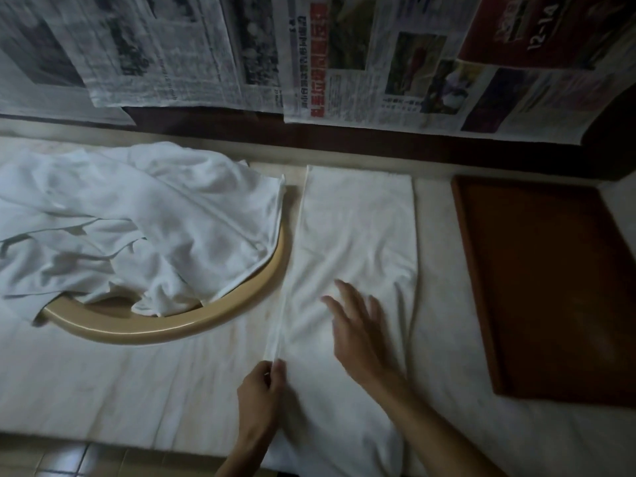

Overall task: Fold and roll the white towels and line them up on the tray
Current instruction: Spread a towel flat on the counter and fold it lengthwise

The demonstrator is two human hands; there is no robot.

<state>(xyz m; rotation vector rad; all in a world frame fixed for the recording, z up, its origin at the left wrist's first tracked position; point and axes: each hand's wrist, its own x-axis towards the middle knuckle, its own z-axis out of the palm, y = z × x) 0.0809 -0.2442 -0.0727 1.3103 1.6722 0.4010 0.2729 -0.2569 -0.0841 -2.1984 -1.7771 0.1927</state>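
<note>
We keep the towel (354, 235) flat on the worktop, left of the tray (550, 287). Left hand (261, 390) fingers pinch its left edge; right hand (358, 325), fingers spread, smooths wrinkles before rolling.

Both forearms are bare up to the frame's edge, no sleeve showing. The left hand (262, 390) and right hand (358, 325) wear no gloves, rings or watch.
</note>
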